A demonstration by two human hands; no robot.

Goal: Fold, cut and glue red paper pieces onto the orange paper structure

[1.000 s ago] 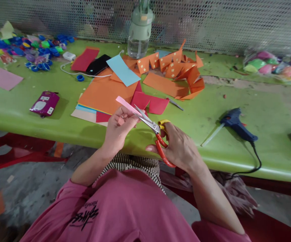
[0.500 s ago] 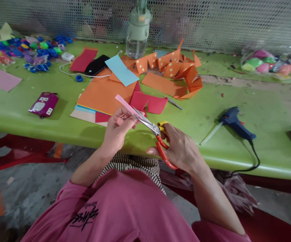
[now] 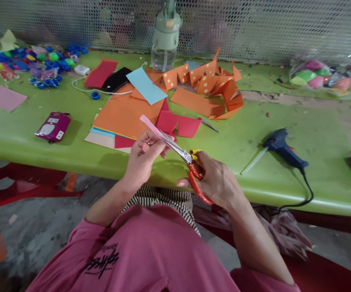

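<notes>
My left hand (image 3: 143, 156) pinches a narrow pink paper strip (image 3: 149, 124) just above the near edge of the green table (image 3: 242, 142). My right hand (image 3: 216, 180) grips red-and-yellow handled scissors (image 3: 190, 166), fingers through the loops. The steel blades point up-left and meet the strip at my left fingertips. Just beyond the hands lie red paper pieces (image 3: 178, 123) on a stack of orange sheets (image 3: 123, 113).
A blue glue gun (image 3: 281, 146) with its black cord lies to the right. Folded orange paper shapes (image 3: 214, 83), a light blue sheet (image 3: 146, 85), a black phone (image 3: 117, 78), a green bottle (image 3: 165, 36), a purple device (image 3: 53, 125), bottle caps (image 3: 35, 61) and a pink sheet (image 3: 3, 97) sit farther back.
The scissor blades have closed a little further along the pink strip. Both hands stay in almost the same place.
</notes>
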